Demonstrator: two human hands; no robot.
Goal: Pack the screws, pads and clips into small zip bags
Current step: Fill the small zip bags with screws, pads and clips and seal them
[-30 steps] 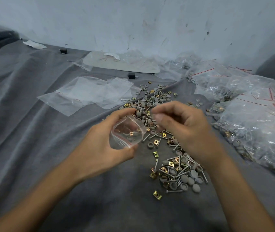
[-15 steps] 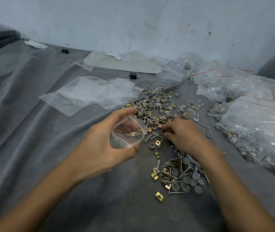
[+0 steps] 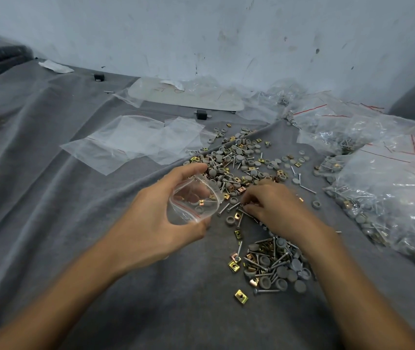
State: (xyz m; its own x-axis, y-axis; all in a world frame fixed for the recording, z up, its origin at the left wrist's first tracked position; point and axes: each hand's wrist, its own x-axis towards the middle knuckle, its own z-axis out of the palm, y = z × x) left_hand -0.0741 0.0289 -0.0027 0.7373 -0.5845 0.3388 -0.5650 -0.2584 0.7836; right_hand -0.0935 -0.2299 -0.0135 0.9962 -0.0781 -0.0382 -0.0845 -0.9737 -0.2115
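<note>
On the grey cloth [image 3: 49,223], nearest, lies a heap of screws, pads and clips [image 3: 274,263]. Beyond, the left hand [image 3: 156,228] grips a small zip bag [image 3: 191,203], mouth open. The right hand [image 3: 277,208] curls its fingertips onto loose parts [image 3: 238,216], grasp unclear. Farther back lie empty bags [image 3: 130,142].

Rumpled grey cloth [image 3: 49,198]; scuffed pale wall [image 3: 201,34]; small black block [image 3: 200,114]; white paper scrap [image 3: 55,67]
</note>
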